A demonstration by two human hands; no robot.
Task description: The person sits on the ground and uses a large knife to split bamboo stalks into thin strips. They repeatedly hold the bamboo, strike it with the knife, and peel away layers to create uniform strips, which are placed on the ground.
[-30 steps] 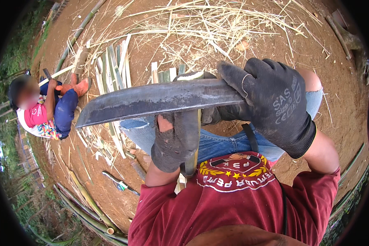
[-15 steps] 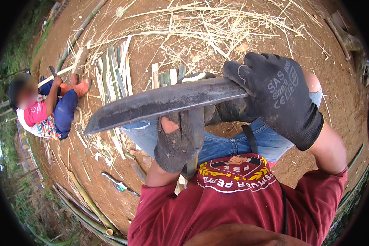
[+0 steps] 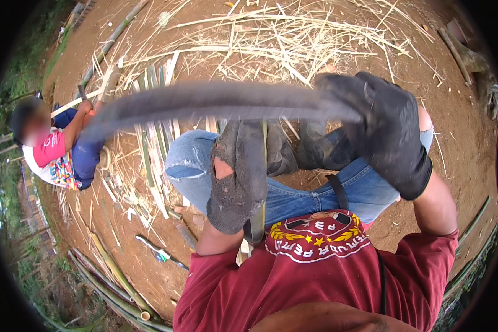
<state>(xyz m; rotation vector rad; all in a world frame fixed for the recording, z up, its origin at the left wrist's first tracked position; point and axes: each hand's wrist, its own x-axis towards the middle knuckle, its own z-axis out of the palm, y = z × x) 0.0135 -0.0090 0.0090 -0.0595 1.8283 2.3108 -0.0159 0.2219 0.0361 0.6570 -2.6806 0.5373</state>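
My right hand (image 3: 390, 135), in a dark work glove, is closed round the handle of a machete (image 3: 216, 102). The long, broad blade reaches leftward across the view, smeared by motion. My left hand (image 3: 231, 177), in a worn dark glove with a hole on its back, grips a bamboo strip (image 3: 257, 180) running lengthwise between my body and the blade. The blade passes over the strip's far end and hides it. Whether the two touch, I cannot tell. The fingertips of my left hand are partly hidden.
Split bamboo slats (image 3: 149, 138) lie beyond my left knee, and pale shavings (image 3: 293, 41) are strewn ahead on the dirt. At the left another person (image 3: 66, 144) sits with a blade and a strip. Bamboo poles (image 3: 116, 276) and a slim tool (image 3: 160, 253) lie at lower left.
The machete has swung farther from my body and now blurs, with my right hand turned round its handle. My left hand and the strip have shifted slightly away from me.
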